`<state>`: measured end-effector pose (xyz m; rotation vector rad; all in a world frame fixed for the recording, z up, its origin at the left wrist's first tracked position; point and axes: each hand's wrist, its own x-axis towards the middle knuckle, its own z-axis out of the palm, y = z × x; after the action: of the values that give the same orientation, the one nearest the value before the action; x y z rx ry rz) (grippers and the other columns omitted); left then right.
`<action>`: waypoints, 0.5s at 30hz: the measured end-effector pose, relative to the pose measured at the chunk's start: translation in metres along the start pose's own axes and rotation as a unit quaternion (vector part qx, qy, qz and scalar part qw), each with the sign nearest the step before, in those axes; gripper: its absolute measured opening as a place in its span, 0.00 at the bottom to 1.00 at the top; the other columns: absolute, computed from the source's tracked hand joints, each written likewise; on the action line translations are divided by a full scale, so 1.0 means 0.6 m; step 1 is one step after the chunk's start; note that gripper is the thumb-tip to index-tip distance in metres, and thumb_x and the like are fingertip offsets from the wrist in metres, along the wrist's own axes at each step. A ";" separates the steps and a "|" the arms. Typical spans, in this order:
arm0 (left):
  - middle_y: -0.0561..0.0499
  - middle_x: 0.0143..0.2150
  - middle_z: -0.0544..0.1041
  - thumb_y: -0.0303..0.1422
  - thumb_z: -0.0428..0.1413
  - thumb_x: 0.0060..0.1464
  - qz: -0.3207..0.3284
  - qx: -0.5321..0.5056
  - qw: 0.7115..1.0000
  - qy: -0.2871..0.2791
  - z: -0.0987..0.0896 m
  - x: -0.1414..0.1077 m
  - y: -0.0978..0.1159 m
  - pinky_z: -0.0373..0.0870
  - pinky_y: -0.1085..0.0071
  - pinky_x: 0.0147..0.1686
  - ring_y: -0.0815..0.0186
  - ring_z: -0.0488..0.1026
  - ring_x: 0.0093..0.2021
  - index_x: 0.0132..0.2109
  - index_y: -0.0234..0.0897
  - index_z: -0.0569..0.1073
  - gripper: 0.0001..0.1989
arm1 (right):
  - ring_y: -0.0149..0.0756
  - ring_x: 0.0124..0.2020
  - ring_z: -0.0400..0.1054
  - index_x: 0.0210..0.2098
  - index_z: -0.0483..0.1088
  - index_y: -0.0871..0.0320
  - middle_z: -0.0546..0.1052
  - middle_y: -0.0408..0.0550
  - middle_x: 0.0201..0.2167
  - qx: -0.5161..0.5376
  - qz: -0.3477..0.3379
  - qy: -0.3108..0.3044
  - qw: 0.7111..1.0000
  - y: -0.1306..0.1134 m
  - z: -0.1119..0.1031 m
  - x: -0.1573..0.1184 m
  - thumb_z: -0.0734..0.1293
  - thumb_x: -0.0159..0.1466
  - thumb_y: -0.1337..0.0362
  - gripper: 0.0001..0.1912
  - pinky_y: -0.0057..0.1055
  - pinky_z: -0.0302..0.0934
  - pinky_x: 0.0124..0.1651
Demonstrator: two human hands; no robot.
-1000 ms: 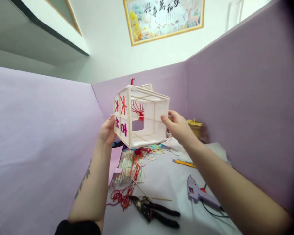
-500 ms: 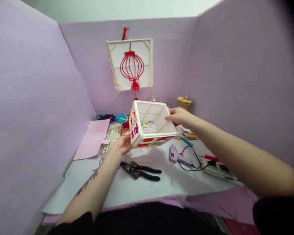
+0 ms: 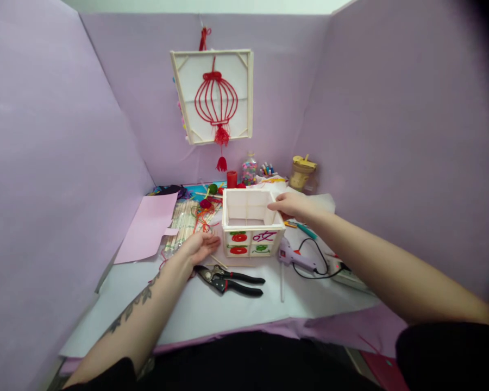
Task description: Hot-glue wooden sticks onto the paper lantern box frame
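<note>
The right hand (image 3: 288, 205) gripped the top edge of the right wall of a white box (image 3: 250, 240), while the left hand (image 3: 202, 247) was open just beside the box's left side, not touching it. The box was near the middle of a white-covered table (image 3: 212, 320); whether its base rested fully on the surface could not be told. In front lay black-handled shears (image 3: 244, 278), and to the right a pale purple glue gun (image 3: 302, 262) and its looped cord. To the left were a pink sheet (image 3: 146, 231), a bundle of thin sticks (image 3: 185, 220) and tangled red yarn (image 3: 204, 218). A jar of colored beads (image 3: 249, 172) stood toward the back. Pale purple panels (image 3: 391, 136) enclosed the table, and a square frame (image 3: 250, 98) with a red lantern design (image 3: 215, 100) hung above. The box was open-topped, its white walls edged with pale strips. Four panes divided its front: red round shapes with green tops on the left, purple lines at upper right and a green figure at lower right.
</note>
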<state>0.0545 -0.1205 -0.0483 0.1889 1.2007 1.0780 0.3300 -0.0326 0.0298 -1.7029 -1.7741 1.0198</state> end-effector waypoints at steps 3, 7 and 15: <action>0.44 0.49 0.75 0.32 0.57 0.62 0.041 0.005 0.999 0.010 -0.006 -0.023 -0.006 0.77 0.63 0.42 0.62 0.76 0.44 0.51 0.31 0.72 0.13 | 0.36 0.21 0.70 0.28 0.69 0.60 0.76 0.50 0.23 -0.026 -0.001 0.006 1.000 0.009 -0.012 -0.012 0.67 0.63 0.58 0.12 0.32 0.65 0.27; 0.42 0.45 0.79 0.16 0.58 0.53 0.130 0.000 0.992 0.011 -0.015 -0.065 -0.015 0.75 0.73 0.43 0.65 0.78 0.44 0.42 0.30 0.72 0.11 | 0.40 0.31 0.72 0.36 0.72 0.61 0.77 0.55 0.32 -0.095 -0.067 0.081 0.990 0.044 -0.036 -0.069 0.57 0.69 0.53 0.20 0.34 0.64 0.35; 0.47 0.40 0.81 0.15 0.59 0.44 0.243 -0.004 0.970 0.007 -0.017 -0.107 -0.035 0.73 0.75 0.37 0.66 0.78 0.39 0.43 0.35 0.71 0.18 | 0.44 0.41 0.69 0.41 0.72 0.60 0.76 0.56 0.41 -0.209 -0.213 0.104 0.949 0.097 0.020 -0.163 0.64 0.64 0.55 0.15 0.36 0.60 0.42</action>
<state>0.0609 -0.1838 -0.0239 0.4888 1.1922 1.5105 0.3686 -0.1334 -0.0074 -1.4765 -2.1868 0.2806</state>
